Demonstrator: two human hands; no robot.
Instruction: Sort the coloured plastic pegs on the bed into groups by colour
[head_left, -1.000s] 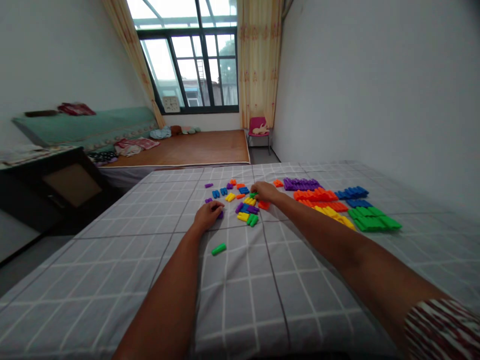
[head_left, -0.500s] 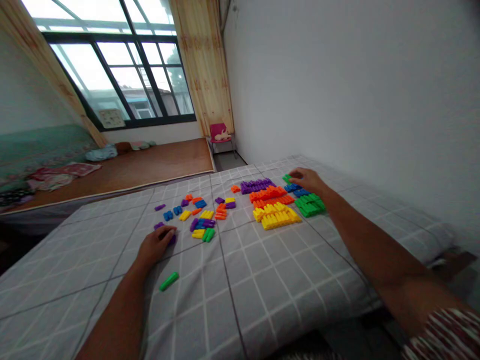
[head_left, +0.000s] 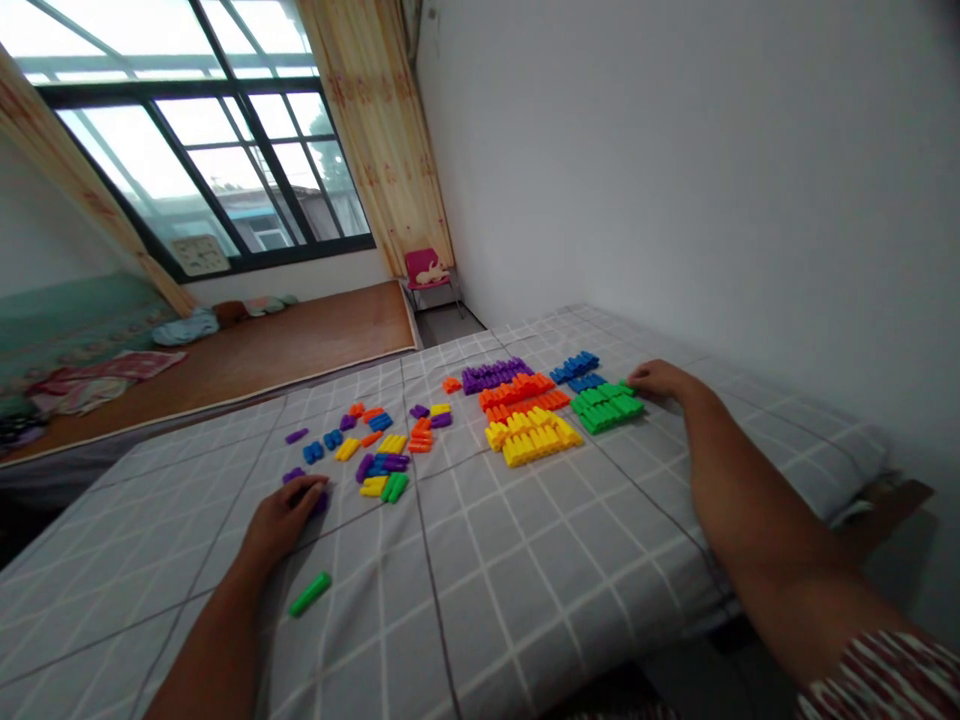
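Observation:
My left hand (head_left: 281, 522) rests on the bed at the left, fingers curled together on a purple plastic block (head_left: 321, 503). Part of that block is hidden under the fingers. Just beyond lies another purple block (head_left: 292, 475). Nearer to me a single green block (head_left: 310, 594) lies on the sheet. At the right, my right hand (head_left: 660, 381) is closed in a pinch on a small green block (head_left: 628, 387), at the far right end of the green rows (head_left: 606, 408). Blue rows (head_left: 576, 368) sit behind them.
Purple rows (head_left: 496, 375), orange rows (head_left: 517, 393) and yellow rows (head_left: 532, 436) lie left of the green ones. Several mixed blocks (head_left: 390, 443) are scattered left of centre on the checked sheet (head_left: 525, 560). A white wall (head_left: 675, 180) stands along the right.
My right hand has moved from behind the blue rows rightward and nearer, to the green rows, with the green block. My left hand stays by the purple blocks; the view has shifted slightly.

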